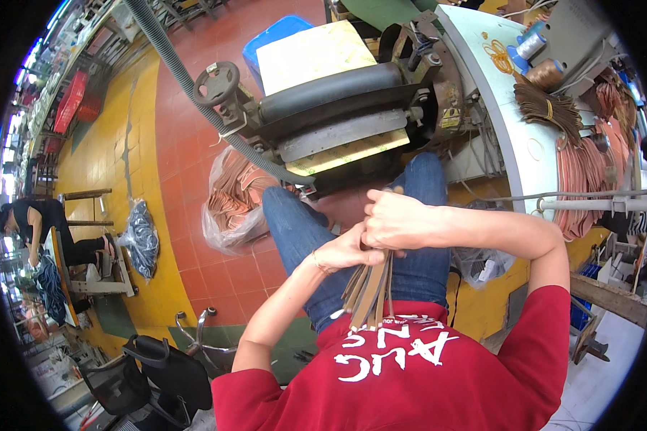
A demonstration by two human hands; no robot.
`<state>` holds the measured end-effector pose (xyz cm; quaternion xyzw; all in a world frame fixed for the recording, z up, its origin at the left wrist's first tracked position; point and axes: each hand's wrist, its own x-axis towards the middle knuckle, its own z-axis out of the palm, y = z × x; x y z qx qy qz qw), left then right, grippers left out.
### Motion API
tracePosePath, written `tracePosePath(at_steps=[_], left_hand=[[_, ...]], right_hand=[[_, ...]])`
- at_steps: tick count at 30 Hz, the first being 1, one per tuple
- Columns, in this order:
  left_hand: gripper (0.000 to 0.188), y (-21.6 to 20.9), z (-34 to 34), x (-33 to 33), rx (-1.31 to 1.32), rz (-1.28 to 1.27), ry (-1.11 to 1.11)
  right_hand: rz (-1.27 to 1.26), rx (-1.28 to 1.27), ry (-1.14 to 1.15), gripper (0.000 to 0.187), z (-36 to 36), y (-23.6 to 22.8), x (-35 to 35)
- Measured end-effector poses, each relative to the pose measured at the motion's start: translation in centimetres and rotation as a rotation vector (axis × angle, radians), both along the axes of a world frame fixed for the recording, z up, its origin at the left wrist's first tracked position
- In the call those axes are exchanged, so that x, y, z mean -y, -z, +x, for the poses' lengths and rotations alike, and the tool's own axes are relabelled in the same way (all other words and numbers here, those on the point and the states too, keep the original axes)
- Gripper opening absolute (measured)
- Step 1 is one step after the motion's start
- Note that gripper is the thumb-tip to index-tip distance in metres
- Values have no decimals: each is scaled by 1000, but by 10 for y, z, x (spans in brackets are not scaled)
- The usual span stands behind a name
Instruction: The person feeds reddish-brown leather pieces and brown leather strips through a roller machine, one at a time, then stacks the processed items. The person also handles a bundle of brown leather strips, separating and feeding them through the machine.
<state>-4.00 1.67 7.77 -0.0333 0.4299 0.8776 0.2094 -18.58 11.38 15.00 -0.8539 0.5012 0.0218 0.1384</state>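
Observation:
Above my lap I hold a bundle of narrow brown strips (370, 291), perhaps leather, whose loose ends fan out down toward my red shirt. My left hand (343, 251) is closed round the bundle, its thumb across the strips. Pressed close against it, my right hand (395, 219) is curled into a fist at the bundle's upper part. A small brown end shows just beyond the right knuckles. The fingers of both hands hide the middle of the bundle.
Ahead of my knees stands a machine with a black roller (331, 93) and a handwheel (217, 83). A plastic bag of pinkish strips (233, 194) lies on the floor to the left. The white table (474, 43) at right bears thread spools (546, 74) and a tied brown bundle (546, 109). Another person (32, 223) works far left.

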Motion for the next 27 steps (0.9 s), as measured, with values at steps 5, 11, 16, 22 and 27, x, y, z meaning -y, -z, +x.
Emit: tracePosePath(at_steps=[5,11,16,22,27], left_hand=[[54,-4,6,-18,129,100,8],[46,10,13,-23,112,335,-257],[50,12,20,-15,8,469,-372],[45,21,15,-13,95,142,-555],[48,33,6,-14,6,9,-562]], right_hand=[[-181,-235,22,14,-7,-5,8],[-434,-177,147,49,-10,-20,21],[-274,359,903,54,-23,-30,-14],[-46,1269,1346,28,44,12,-32],[-271,1069,1323,26,56,29,-26]])
